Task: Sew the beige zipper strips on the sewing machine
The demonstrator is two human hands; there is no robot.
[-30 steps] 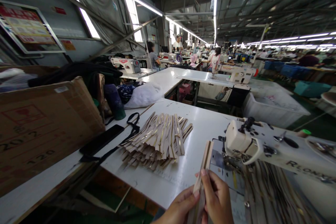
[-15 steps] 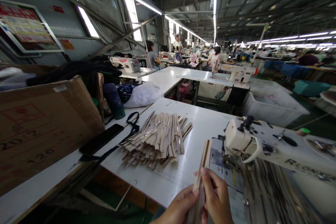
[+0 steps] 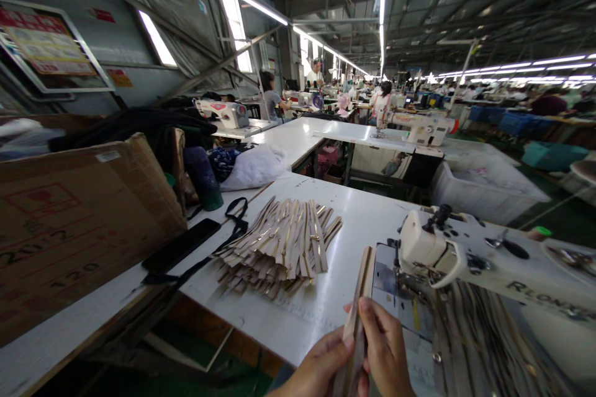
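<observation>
A beige zipper with a metallic strip along its middle is held lengthwise, its far end pointing away from me beside the sewing machine's plate. My left hand pinches its left edge with the thumb on top. On the other edge, my right hand grips it between thumb and fingers. The zipper's near end runs out of view below. Left of the hands, a pile of beige zippers with gold teeth lies fanned out on the white table. The sewing machine stands just right of my hands.
More zippers hang in a bunch under the machine arm. A black phone, a dark strap and a cardboard box are at the left. Behind the machine stands a white plastic bin. Co-workers sit farther back.
</observation>
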